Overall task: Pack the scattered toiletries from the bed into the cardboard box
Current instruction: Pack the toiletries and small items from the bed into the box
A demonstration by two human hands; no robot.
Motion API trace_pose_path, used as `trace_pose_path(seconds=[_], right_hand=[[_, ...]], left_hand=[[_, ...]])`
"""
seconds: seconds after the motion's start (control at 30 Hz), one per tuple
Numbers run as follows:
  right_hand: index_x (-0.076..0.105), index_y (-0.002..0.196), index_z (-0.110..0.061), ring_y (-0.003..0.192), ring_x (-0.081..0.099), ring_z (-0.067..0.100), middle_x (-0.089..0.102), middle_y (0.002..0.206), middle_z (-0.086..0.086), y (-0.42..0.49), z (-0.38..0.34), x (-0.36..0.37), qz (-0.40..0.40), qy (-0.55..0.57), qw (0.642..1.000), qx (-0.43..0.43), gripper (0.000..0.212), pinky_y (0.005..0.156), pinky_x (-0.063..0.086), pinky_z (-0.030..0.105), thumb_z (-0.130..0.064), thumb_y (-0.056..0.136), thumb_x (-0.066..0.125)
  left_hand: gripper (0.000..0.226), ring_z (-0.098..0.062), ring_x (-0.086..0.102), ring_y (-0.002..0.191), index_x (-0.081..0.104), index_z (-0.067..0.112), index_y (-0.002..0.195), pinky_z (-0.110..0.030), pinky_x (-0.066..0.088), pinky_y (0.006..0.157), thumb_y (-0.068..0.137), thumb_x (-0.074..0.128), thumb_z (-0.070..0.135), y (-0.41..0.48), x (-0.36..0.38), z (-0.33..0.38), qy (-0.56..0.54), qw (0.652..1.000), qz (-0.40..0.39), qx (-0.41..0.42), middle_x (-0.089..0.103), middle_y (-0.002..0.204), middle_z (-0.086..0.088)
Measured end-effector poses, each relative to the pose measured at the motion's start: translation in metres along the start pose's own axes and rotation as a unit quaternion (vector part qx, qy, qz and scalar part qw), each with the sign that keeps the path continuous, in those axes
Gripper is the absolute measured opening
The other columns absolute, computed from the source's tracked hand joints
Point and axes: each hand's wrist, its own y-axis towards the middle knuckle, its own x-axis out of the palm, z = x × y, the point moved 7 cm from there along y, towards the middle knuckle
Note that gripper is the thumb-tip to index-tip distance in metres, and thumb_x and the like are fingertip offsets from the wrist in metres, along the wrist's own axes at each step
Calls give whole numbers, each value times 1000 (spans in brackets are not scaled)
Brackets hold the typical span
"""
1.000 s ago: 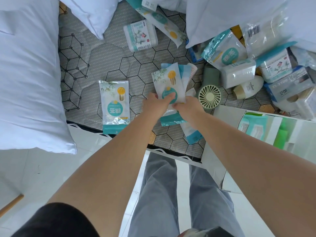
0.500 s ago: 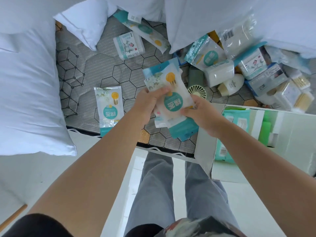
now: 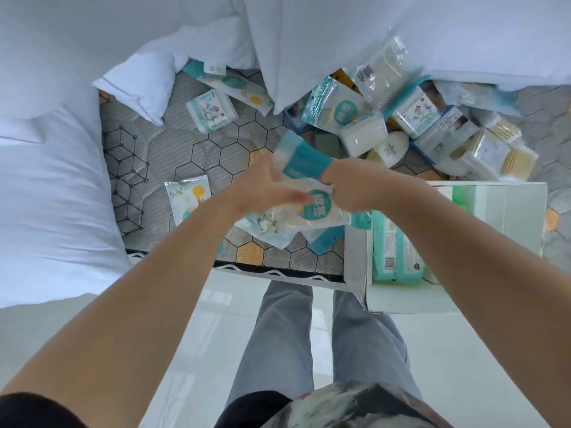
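The person wears a black short sleeve [image 3: 31, 410] on the left arm, light grey trousers [image 3: 278, 335] and a mottled grey-green printed top [image 3: 355, 406].

The bed [image 3: 191, 156] fills the upper half of the frame, and the cardboard box [image 3: 509, 199] sits at its near edge, centre right. A pack of wipes [image 3: 395, 251] stands in the box against its left wall. Just left of the box, a stack of packets [image 3: 309, 211] is held over the bed between the left hand [image 3: 259, 193] and the right hand [image 3: 355, 186]. A single packet [image 3: 185, 196] lies left of them and a tub [image 3: 211, 111] lies above it. A heap of toiletries [image 3: 432, 125] lies upper right, behind the box. A pillow [image 3: 52, 196] is at far left.
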Motion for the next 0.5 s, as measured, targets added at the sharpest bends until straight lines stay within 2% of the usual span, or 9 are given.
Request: trace_pose_path(seconds=[0.03, 0.1, 0.17, 0.23, 0.3, 0.33, 0.4, 0.47, 0.5], right_hand=[[55, 95, -8, 70, 50, 24, 45, 71, 2, 2, -1, -4, 27, -19, 999, 9, 15, 61, 39, 29, -4, 86, 45], [54, 95, -9, 78, 54, 29, 50, 77, 6, 3, 6, -14, 114, -1, 993, 43, 10, 66, 41, 32, -9, 85, 50], [51, 102, -9, 87, 58, 31, 59, 94, 10, -3, 22, -21, 217, 94, 969, 74, 19, 69, 44, 34, -19, 86, 56], [48, 118, -12, 99, 56, 24, 57, 114, 7, -14, 42, -21, 301, 243, 916, 105, 40, 79, 47, 36, -28, 84, 62], [41, 127, -15, 108, 49, 15, 49, 123, 1, -29, 60, -7, 351, 399, 833, 154, 57, 88, 43, 30, -34, 80, 67], [40, 129, -15, 110, 48, 13, 48, 124, -1, -34, 68, 6, 351, 472, 789, 180, 61, 91, 42, 29, -36, 78, 69], [45, 123, -13, 106, 57, 15, 56, 119, 1, -38, 71, 35, 289, 604, 719, 187, 57, 92, 47, 33, -35, 77, 70], [57, 108, -11, 90, 68, 17, 68, 103, 6, -40, 66, 55, 217, 682, 683, 144, 35, 80, 56, 36, -28, 80, 69], [61, 99, -11, 79, 71, 13, 71, 93, 4, -46, 68, 60, 213, 695, 674, 134, 21, 70, 57, 31, -23, 82, 67]], left_hand=[[35, 8, 64, 79, 55, 22, 102, -12, 50, 65, 75, 76, 16, 1, 7, 0, 59, 998, -1, -20, 65, 97, 8], [46, -10, 61, 89, 49, 18, 111, -24, 52, 70, 75, 76, 29, 5, 9, -11, 145, 987, 30, -68, 61, 108, 1], [44, -21, 60, 88, 48, 13, 109, -34, 54, 66, 78, 73, 32, 5, 8, -18, 131, 985, 75, -82, 59, 107, -5], [46, -27, 65, 93, 51, 10, 113, -43, 58, 71, 78, 73, 29, 3, 9, -20, 27, 991, 115, -66, 63, 109, -9], [42, -24, 67, 95, 51, 13, 114, -41, 59, 74, 79, 73, 23, -1, 14, -14, -80, 984, 152, -42, 66, 110, -7], [38, -22, 68, 95, 52, 15, 112, -37, 59, 74, 80, 72, 20, -3, 19, -11, -117, 979, 162, -32, 66, 109, -6], [28, -20, 68, 94, 53, 22, 102, -33, 59, 73, 81, 71, 17, -4, 35, -4, -165, 973, 157, -20, 67, 104, -3], [30, -23, 69, 94, 53, 24, 100, -36, 59, 77, 78, 73, 18, -5, 59, 3, -191, 973, 126, -19, 67, 105, -5], [32, -24, 69, 95, 53, 24, 100, -38, 59, 78, 77, 75, 17, -4, 71, 6, -195, 974, 113, -21, 67, 107, -8]])
